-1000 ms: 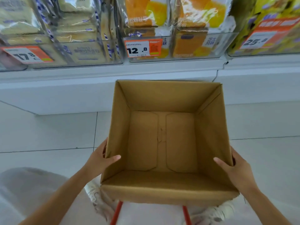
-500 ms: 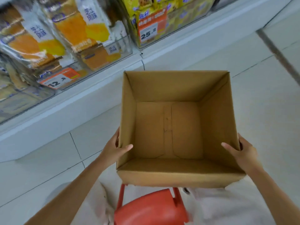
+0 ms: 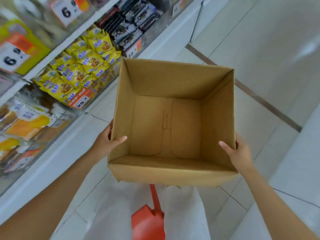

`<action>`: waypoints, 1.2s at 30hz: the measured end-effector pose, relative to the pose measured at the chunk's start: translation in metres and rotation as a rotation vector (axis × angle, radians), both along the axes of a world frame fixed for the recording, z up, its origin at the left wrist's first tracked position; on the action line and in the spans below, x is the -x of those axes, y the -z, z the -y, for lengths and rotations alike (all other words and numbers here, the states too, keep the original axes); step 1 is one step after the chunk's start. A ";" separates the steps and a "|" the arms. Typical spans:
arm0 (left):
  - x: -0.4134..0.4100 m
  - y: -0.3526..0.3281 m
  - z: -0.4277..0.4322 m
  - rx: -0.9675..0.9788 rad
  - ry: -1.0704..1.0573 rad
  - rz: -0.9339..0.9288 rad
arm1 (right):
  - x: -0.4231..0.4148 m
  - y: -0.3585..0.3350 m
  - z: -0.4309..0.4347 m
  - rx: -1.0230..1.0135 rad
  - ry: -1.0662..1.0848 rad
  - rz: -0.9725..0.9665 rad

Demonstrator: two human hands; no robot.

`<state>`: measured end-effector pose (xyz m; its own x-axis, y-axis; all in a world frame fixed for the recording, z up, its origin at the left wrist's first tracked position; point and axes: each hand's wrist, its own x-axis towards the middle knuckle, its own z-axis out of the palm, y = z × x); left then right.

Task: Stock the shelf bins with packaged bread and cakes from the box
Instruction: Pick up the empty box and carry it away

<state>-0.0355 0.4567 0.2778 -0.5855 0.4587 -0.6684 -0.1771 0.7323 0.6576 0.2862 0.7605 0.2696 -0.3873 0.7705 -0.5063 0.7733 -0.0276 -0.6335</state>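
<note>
The cardboard box (image 3: 173,80) is held in the air above the tiled floor (image 3: 259,49), open side up, and its inside is bare down to the bottom flaps: no packet lies in it. The left hand (image 3: 107,142) grips the left wall close to the near corner, thumb hooked over the rim to the inside and fingers on the outer face. The right hand (image 3: 237,153) holds the right wall the same way near its own near corner; its fingers are hidden behind the cardboard.

To the left runs the shelf (image 3: 57,163), whose clear bins along the front edge look full: orange and yellow bread packs (image 3: 26,123) nearest, then yellow packets (image 3: 78,73) behind a price tag (image 3: 81,101), then dark packets (image 3: 128,23) farther along. All of this is blurred, so the labels cannot be read.

With the box empty and the bins filled, the stocking itself seems done, and the step in hand is probably clearing the empty box away. The next move calls for a firm two-handed hold while it is carried off or set down, steering clear of the red plastic piece (image 3: 149,220) that sits low beside the person's white trouser leg (image 3: 183,213).
</note>
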 end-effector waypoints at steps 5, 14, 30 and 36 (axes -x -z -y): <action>0.037 -0.055 -0.047 -0.040 0.115 0.004 | 0.003 -0.054 -0.015 -0.026 0.110 0.034; 0.096 -0.115 -0.161 -0.007 0.307 -0.026 | 0.018 -0.115 -0.040 -0.062 0.329 0.004; 0.108 -0.120 -0.559 -0.025 0.569 0.029 | -0.003 -0.114 -0.334 -0.005 0.550 -0.030; 0.112 -0.126 -0.721 -0.016 0.555 0.060 | -0.004 -0.138 -0.508 -0.006 0.509 0.033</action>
